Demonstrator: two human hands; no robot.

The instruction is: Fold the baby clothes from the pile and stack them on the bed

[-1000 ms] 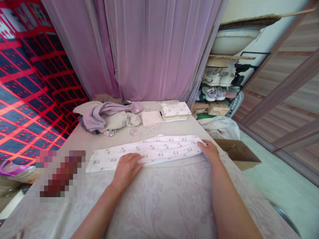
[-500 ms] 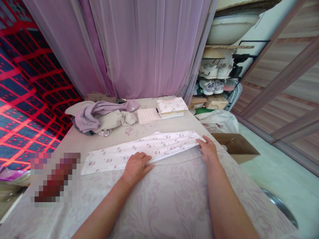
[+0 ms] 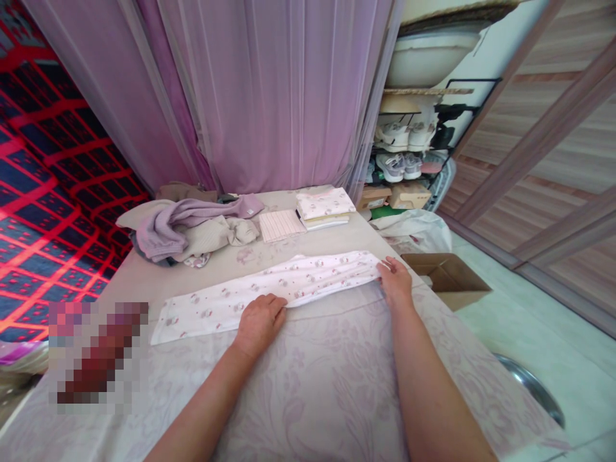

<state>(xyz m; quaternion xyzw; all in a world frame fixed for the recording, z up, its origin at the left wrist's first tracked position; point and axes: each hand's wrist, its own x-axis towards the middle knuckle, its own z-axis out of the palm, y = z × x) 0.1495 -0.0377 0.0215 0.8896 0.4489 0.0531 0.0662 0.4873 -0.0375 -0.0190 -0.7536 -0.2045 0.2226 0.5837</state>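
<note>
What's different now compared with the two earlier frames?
The left hand has slid rightward along the near edge of the printed garment, towards the right hand. The right hand stays at the garment's right end. The clothes heap and folded stack are unchanged; the view has shifted slightly.

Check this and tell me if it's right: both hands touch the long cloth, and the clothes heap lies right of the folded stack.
No: the head view shows the clothes heap lying left, not right, of the folded stack. The left hand and right hand do touch the long cloth.
</note>
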